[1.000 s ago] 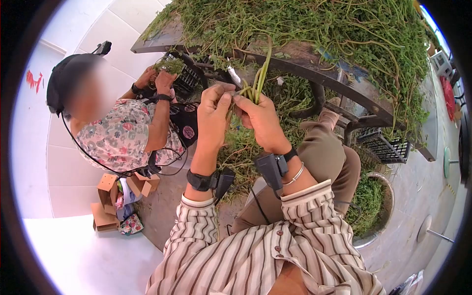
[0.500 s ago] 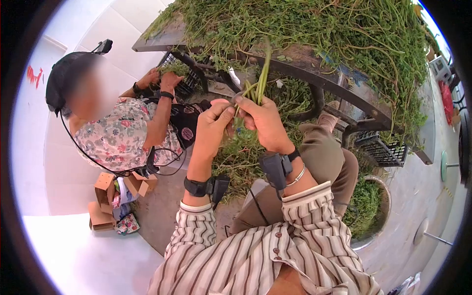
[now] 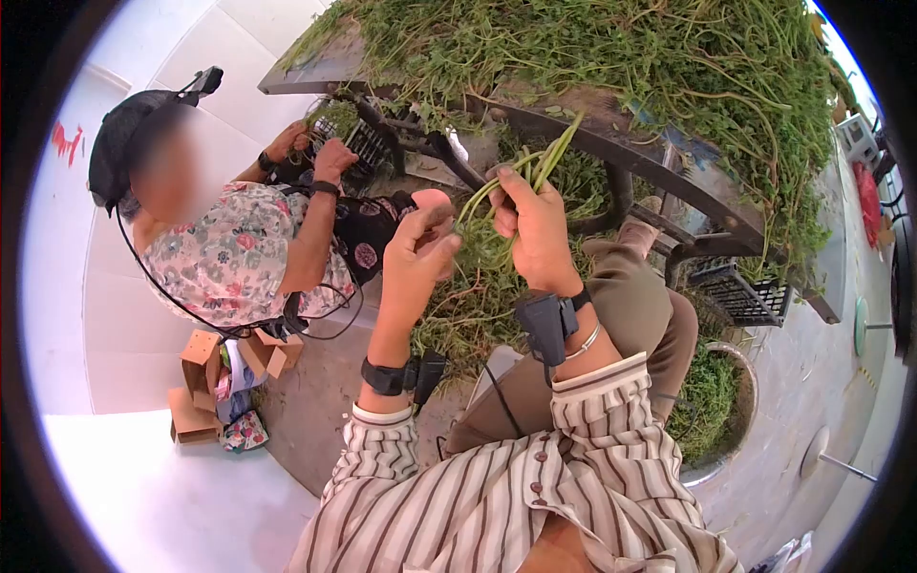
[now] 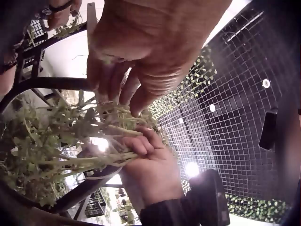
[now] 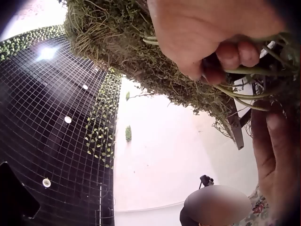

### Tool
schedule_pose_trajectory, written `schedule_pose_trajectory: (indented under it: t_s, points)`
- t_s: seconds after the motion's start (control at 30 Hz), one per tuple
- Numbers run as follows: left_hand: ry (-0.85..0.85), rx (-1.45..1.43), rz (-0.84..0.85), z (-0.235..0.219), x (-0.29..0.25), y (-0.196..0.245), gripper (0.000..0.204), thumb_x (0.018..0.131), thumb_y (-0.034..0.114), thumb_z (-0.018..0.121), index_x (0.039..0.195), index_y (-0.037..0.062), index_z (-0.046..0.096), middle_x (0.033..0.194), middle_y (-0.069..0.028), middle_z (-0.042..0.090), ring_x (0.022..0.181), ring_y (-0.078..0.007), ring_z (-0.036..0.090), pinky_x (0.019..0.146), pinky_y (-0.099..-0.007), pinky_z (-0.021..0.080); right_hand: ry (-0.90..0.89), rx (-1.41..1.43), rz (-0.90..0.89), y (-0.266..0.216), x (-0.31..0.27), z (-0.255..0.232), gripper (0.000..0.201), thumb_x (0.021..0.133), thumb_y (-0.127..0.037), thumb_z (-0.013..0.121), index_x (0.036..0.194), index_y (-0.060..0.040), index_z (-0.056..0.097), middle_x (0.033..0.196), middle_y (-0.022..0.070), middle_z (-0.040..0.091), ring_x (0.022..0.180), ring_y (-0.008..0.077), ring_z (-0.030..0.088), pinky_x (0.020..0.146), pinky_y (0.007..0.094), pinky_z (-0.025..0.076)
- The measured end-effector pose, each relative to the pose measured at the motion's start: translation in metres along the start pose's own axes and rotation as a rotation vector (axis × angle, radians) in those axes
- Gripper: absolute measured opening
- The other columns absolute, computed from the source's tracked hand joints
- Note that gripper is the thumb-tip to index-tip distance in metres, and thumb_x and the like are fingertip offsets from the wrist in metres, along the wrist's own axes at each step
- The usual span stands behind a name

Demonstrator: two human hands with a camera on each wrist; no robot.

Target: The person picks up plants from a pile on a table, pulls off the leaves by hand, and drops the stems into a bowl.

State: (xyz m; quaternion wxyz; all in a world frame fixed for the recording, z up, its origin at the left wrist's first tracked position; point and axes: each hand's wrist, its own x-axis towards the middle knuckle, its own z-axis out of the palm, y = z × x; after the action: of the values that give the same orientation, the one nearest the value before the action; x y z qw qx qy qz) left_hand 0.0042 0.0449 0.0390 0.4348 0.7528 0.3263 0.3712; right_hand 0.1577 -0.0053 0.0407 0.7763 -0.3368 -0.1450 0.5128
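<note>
My right hand (image 3: 540, 229) grips a small bunch of green stems (image 3: 557, 158) between thumb and fingers. The cut-looking ends point up and away, while thinner bent stems droop toward the left. In the left wrist view, leafy greens (image 4: 40, 136) spread left of the gripping right hand (image 4: 153, 172). My left hand (image 3: 413, 267) is held up a short way to the left, fingers loosely bent and the thumb apart from them. From the right wrist view, the left fingers (image 5: 270, 146) appear just below the curved stems (image 5: 242, 98).
A table edge (image 3: 611, 143) runs ahead, heaped with leafy greens (image 3: 611, 57). More greens (image 3: 468, 306) lie on the floor below the hands. A round tub (image 3: 750, 392) of greens and a black crate (image 3: 745, 291) stand right. Another person (image 3: 239, 248) sits left, near open cardboard boxes (image 3: 196, 368).
My hands, together at the stems before, have parted. The right hand has moved right with the bunch, which now leans more to the right; the left has come away from it.
</note>
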Motion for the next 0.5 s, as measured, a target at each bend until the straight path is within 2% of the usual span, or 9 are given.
schedule_pose_trajectory:
  t_s: [0.03, 0.1, 0.2, 0.43, 0.5]
  points:
    - [0.002, 0.002, -0.003, 0.0, -0.002, 0.001, 0.026, 0.084, 0.012, 0.058, 0.108, 0.0006, 0.055, 0.087, -0.0022, 0.056, 0.07, -0.0061, 0.049, 0.054, -0.0211, 0.04, 0.011, 0.003, -0.006, 0.002, 0.001, -0.001, 0.017, 0.085, -0.02, 0.058, 0.087, -0.0035, 0.056, 0.065, 0.0009, 0.052, 0.047, 0.0057, 0.038, 0.043, 0.0231, 0.029]
    - [0.018, -0.088, -0.144, 0.001, -0.007, 0.008, 0.019, 0.083, 0.005, 0.057, 0.101, -0.001, 0.056, 0.084, -0.0023, 0.057, 0.065, -0.0044, 0.047, 0.05, -0.0203, 0.038, 0.023, 0.006, -0.012, 0.004, 0.001, -0.001, 0.017, 0.085, -0.02, 0.058, 0.088, -0.0032, 0.056, 0.066, 0.0012, 0.052, 0.047, 0.0058, 0.037, 0.043, 0.0234, 0.029]
    - [0.031, -0.048, -0.204, 0.005, -0.008, 0.013, 0.013, 0.083, 0.004, 0.056, 0.096, -0.0014, 0.057, 0.081, -0.002, 0.057, 0.063, -0.003, 0.046, 0.05, -0.0201, 0.038, 0.027, 0.019, -0.031, 0.001, -0.001, -0.001, 0.017, 0.086, -0.02, 0.058, 0.087, -0.0029, 0.056, 0.067, 0.0015, 0.052, 0.047, 0.006, 0.037, 0.043, 0.0237, 0.029]
    - [0.04, -0.045, -0.2, 0.012, -0.01, 0.014, 0.016, 0.084, 0.005, 0.055, 0.097, -0.0028, 0.059, 0.077, -0.002, 0.057, 0.065, -0.0062, 0.049, 0.058, -0.0206, 0.041, 0.032, 0.03, -0.046, 0.0, -0.001, 0.0, 0.016, 0.086, -0.019, 0.057, 0.088, -0.0032, 0.056, 0.067, 0.0017, 0.052, 0.048, 0.0052, 0.037, 0.043, 0.0235, 0.029]
    - [-0.008, 0.087, -0.188, 0.01, -0.01, 0.016, 0.016, 0.084, 0.005, 0.054, 0.096, -0.0037, 0.06, 0.075, -0.0029, 0.057, 0.066, -0.0077, 0.051, 0.061, -0.0212, 0.042, 0.041, 0.037, -0.058, 0.0, -0.001, -0.001, 0.016, 0.086, -0.019, 0.057, 0.088, -0.0033, 0.055, 0.067, 0.0017, 0.052, 0.048, 0.0051, 0.037, 0.043, 0.0234, 0.029]
